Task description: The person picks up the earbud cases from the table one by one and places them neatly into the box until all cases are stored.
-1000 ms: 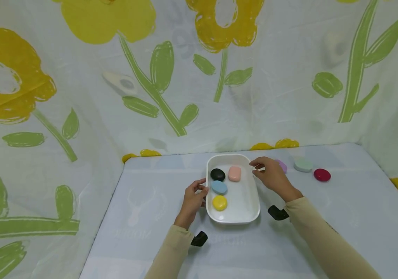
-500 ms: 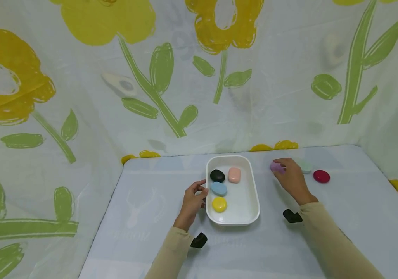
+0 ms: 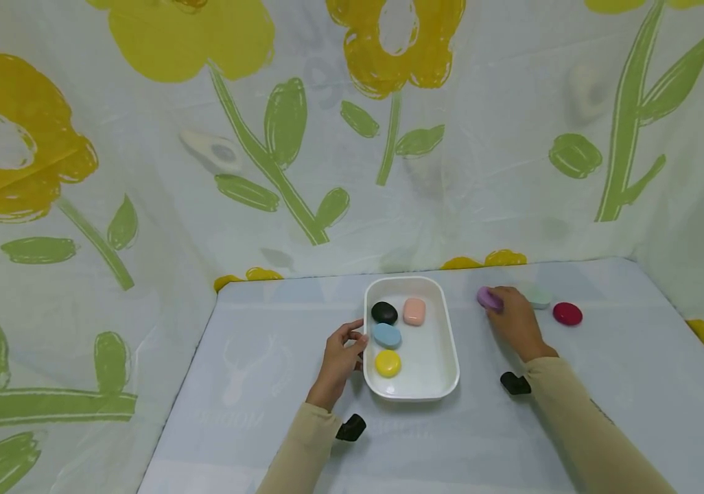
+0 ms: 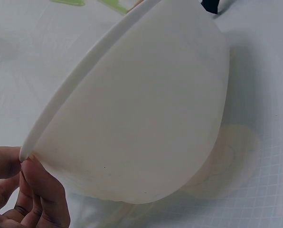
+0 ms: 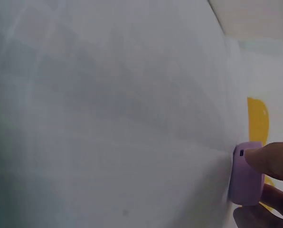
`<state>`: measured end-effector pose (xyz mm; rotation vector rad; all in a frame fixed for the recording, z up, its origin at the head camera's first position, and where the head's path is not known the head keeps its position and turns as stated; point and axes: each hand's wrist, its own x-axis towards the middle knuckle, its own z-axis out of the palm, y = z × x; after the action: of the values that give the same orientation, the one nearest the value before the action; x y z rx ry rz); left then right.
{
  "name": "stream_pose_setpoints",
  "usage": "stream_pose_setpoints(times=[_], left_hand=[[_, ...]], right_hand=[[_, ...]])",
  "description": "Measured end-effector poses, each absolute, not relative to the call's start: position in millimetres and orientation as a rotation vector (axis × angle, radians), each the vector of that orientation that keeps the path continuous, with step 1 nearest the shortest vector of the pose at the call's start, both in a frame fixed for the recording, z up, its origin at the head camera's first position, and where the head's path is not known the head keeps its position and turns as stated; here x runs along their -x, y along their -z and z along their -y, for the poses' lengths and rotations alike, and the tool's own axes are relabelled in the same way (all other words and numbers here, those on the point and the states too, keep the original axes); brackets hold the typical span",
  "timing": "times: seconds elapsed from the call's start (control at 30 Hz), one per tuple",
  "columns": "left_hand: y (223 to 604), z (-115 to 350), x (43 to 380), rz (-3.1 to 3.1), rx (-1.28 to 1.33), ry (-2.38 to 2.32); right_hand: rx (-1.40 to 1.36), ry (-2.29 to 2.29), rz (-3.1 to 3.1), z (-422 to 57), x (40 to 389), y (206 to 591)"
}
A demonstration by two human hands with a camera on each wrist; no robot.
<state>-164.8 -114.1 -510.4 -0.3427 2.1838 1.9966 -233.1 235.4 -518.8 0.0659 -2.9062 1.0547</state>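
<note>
My left hand (image 3: 337, 357) pinches the left rim of a white rectangular tray (image 3: 431, 374); in the left wrist view the thumb and fingers (image 4: 46, 190) grip its rim. Inside the tray lie a black oval piece (image 3: 384, 313), a pink square-ish piece (image 3: 414, 311), a light blue oval piece (image 3: 386, 335) and a yellow round piece (image 3: 388, 363). Right of the tray, my right hand (image 3: 515, 322) pinches a smooth purple oval piece (image 3: 488, 298). The right wrist view shows a small dark slot in this purple piece (image 5: 246, 183). Its exact kind cannot be told.
Just beyond the right hand lie a pale green piece (image 3: 539, 298), partly hidden by the hand, and a dark red oval piece (image 3: 567, 314). A pale cloth covers the table (image 3: 265, 425). A flower-printed curtain (image 3: 482, 206) stands behind and at the sides.
My right hand has moved right from beside the tray's right rim to the purple piece and now pinches it. The left hand keeps its grip on the tray.
</note>
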Motion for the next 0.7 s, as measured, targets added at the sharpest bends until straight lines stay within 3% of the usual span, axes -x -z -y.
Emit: stream_pose_setpoints(times=[0.7], left_hand=[[512.0,113.4,165.2,-2.166,0.338,-2.004]], right_hand=[[-0.056,-1.019,2.827,-231.5,234.4,519.5]])
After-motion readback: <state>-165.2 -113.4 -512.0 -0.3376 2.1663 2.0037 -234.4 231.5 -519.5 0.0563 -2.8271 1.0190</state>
